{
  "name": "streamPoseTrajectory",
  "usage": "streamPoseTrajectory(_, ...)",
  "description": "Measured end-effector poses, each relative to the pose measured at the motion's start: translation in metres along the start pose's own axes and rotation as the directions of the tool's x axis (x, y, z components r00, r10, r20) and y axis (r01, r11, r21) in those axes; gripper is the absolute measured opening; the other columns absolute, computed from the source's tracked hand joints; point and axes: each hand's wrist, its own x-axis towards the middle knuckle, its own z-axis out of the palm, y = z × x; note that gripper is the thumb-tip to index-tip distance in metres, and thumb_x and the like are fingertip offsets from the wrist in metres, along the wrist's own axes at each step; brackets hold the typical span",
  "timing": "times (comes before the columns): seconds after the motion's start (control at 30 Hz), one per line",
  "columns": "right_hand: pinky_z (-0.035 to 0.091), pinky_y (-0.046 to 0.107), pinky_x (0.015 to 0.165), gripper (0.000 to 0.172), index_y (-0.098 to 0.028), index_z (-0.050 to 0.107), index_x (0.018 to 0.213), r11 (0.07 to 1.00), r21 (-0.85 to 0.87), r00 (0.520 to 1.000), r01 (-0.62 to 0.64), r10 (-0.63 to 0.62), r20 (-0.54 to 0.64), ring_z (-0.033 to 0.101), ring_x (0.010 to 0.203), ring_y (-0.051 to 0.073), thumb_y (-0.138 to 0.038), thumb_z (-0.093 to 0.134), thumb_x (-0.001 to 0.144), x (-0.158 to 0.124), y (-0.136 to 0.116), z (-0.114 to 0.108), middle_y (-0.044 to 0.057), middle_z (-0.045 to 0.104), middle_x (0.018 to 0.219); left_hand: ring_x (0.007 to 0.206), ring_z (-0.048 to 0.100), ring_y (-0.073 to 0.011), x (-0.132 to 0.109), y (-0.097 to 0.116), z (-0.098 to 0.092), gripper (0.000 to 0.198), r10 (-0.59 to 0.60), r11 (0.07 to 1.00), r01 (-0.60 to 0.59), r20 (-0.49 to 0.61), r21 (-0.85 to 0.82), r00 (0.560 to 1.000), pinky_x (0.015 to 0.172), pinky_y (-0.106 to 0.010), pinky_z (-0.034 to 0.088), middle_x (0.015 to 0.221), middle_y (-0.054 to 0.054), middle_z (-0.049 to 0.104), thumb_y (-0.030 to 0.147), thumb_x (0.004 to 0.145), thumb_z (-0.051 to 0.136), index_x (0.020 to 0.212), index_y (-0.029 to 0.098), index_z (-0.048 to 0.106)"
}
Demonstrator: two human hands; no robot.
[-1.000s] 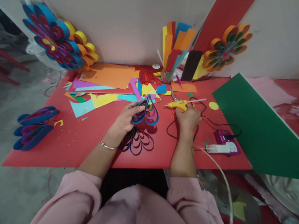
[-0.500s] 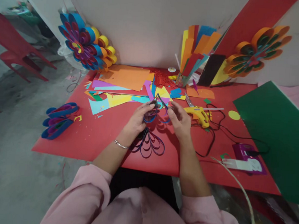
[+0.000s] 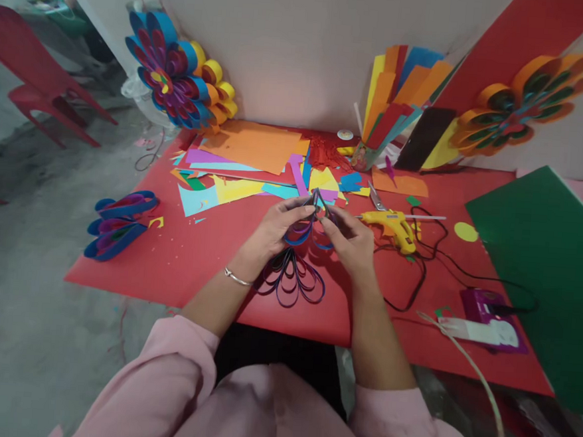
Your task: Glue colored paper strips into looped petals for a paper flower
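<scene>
Both hands hold looped paper petals [image 3: 297, 235], blue outside with purple inner loops, above the red table [image 3: 209, 253]. My left hand [image 3: 275, 227] is closed, thumb and fingers pinching the petals' pointed end on the left. My right hand [image 3: 348, 239] pinches the same piece from the right, close to its tip. Whether the loops are one joined piece or two is hidden by my fingers. Just below my hands, a fan of dark looped paper petals [image 3: 288, 286] stands on the table. More blue and purple petals [image 3: 121, 223] rest at the table's left side.
To the right lie a yellow glue gun [image 3: 393, 227], scissors [image 3: 375, 196], a black cord [image 3: 421, 281] and a purple power box [image 3: 485, 305]. Paper sheets [image 3: 251, 146] and scraps cover the back. A green board [image 3: 542, 263] overlaps the right edge. Finished paper flowers [image 3: 169, 80] lean behind.
My hands have come closer together, bringing the held petals' tips nearer each other. The camera view has shifted slightly, while the things on the table stay in place.
</scene>
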Motion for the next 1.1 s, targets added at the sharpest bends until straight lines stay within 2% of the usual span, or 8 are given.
streamPoseTrajectory(0.13, 0.061, 0.045, 0.1, 0.043, -0.025, 0.08, 0.119, 0.999, -0.041, 0.999, 0.032, -0.031, 0.01, 0.077, 0.103, 0.025, -0.052, 0.078, 0.086, 0.0, -0.003, 0.0, 0.006, 0.082, 0.115, 0.078, 0.074, -0.0147, 0.001, -0.002, 0.0, 0.044, -0.015, 1.0, 0.015, 0.004, -0.016, 1.0, 0.083, -0.03, 0.056, 0.09, -0.005, 0.081, 0.03, 0.06, 0.1, 0.095, 0.013, 0.079)
streamPoseTrajectory(0.33, 0.062, 0.043, 0.091, 0.042, -0.026, 0.081, 0.119, 0.99, -0.124, 0.998, 0.064, -0.061, 0.021, 0.077, 0.095, 0.024, -0.051, 0.078, 0.085, -0.002, -0.006, -0.001, 0.006, 0.083, 0.112, 0.079, 0.074, -0.0139, 0.001, 0.002, -0.003, 0.044, 0.077, 0.994, -0.078, 0.013, 0.076, 0.997, 0.082, -0.029, 0.056, 0.092, -0.005, 0.081, 0.032, 0.062, 0.099, 0.098, 0.016, 0.081)
streamPoseTrajectory(0.57, 0.062, 0.041, 0.089, 0.043, -0.028, 0.08, 0.123, 0.991, -0.111, 0.994, 0.075, -0.065, 0.092, 0.076, 0.097, 0.023, -0.05, 0.077, 0.086, -0.004, -0.008, 0.003, 0.004, 0.083, 0.114, 0.075, 0.072, -0.0113, -0.001, 0.007, -0.002, 0.035, 0.106, 0.99, -0.104, -0.02, 0.094, 0.994, 0.078, -0.026, 0.055, 0.085, -0.001, 0.079, 0.025, 0.062, 0.099, 0.091, 0.017, 0.081)
streamPoseTrajectory(0.8, 0.062, 0.04, 0.089, 0.043, -0.028, 0.079, 0.126, 0.991, -0.106, 0.992, 0.076, -0.064, 0.111, 0.076, 0.097, 0.022, -0.048, 0.077, 0.088, -0.005, -0.01, 0.002, 0.005, 0.082, 0.119, 0.074, 0.071, -0.012, -0.003, 0.005, 0.002, 0.038, 0.112, 0.992, -0.11, -0.021, 0.064, 0.993, 0.077, -0.027, 0.055, 0.084, 0.0, 0.079, 0.028, 0.057, 0.099, 0.089, 0.018, 0.081)
streamPoseTrajectory(1.1, 0.062, 0.042, 0.092, 0.043, -0.029, 0.077, 0.127, 0.988, -0.101, 0.988, 0.113, -0.102, 0.113, 0.075, 0.105, 0.024, -0.05, 0.075, 0.09, -0.004, -0.008, 0.001, 0.005, 0.081, 0.122, 0.076, 0.071, -0.0129, -0.002, 0.002, 0.001, 0.036, 0.116, 0.99, -0.115, -0.009, 0.077, 0.993, 0.079, -0.029, 0.054, 0.085, -0.001, 0.079, 0.03, 0.062, 0.098, 0.092, 0.019, 0.081)
